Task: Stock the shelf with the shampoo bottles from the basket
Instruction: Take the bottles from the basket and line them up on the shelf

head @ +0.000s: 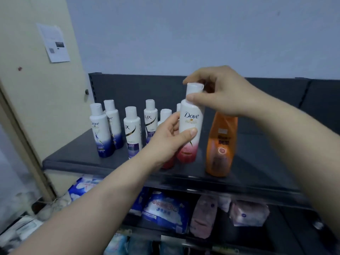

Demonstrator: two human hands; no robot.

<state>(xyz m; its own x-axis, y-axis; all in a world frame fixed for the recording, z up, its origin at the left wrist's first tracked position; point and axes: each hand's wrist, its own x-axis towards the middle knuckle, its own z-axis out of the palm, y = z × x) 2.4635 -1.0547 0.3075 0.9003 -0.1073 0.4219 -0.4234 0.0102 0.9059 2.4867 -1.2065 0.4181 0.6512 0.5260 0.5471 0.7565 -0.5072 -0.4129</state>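
We see the red-based Dove bottle upright over the middle of the top shelf, held in both hands. We cannot tell whether its base touches the board. The left hand grips its body, with the thumb across the front and the fingers curled round the far side. The right hand pinches the white cap, with the thumb under the cap's rim and the fingers bent over the top.

The shelf's front edge runs from 8 o'clock to 4 o'clock below the bottle, and the dark back panel stands upright at 12 o'clock. An orange bottle stands just beside the held one at 3 o'clock, near the front edge. Past it, further toward 3 o'clock, the board is bare to the frame's side. A narrower bare strip lies at 9 o'clock, between the outermost bottle and the shelf's left edge.

We count two blue-based Dove bottles at 9 o'clock, one behind the other, and two Lux bottles between them and the left hand. Two more white caps show behind the left hand, their bodies hidden. One red base peeks out under the left wrist. There is one orange bottle and one held bottle.

On the lower shelf at 6 o'clock lie soft packets, too blurred to count.
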